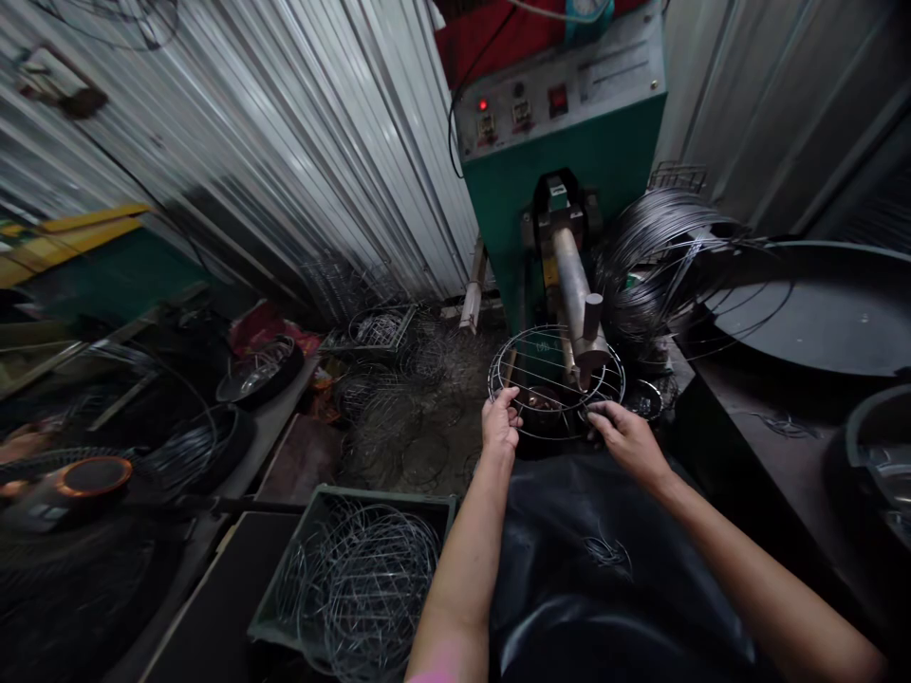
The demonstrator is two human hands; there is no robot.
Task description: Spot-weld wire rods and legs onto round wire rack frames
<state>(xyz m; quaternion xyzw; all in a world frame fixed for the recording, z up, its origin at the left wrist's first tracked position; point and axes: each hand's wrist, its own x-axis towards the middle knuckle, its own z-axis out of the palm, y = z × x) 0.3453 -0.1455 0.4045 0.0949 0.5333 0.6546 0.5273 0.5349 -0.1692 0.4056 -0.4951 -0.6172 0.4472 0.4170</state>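
Note:
A round wire rack [530,406] with parallel cross wires is held up at the spot welder's [578,294] electrode arm. My left hand [501,420] is closed on the rack's near left rim. At the near right rim my right hand [618,429] has its fingers pinched together by the wire. Whether those fingers grip the rim itself or a small piece of wire is too small to tell. The welder's tip reaches down at the rack's right part. Several short wires [606,550] lie on the black apron [555,607] over my lap.
A green crate [320,503] full of wire rounds stands at lower left. Coiled wire [661,247] and a large dark pan [818,313] are at right. The green machine cabinet [562,142] has a lit red lamp. More wire pieces lie on the floor [445,398].

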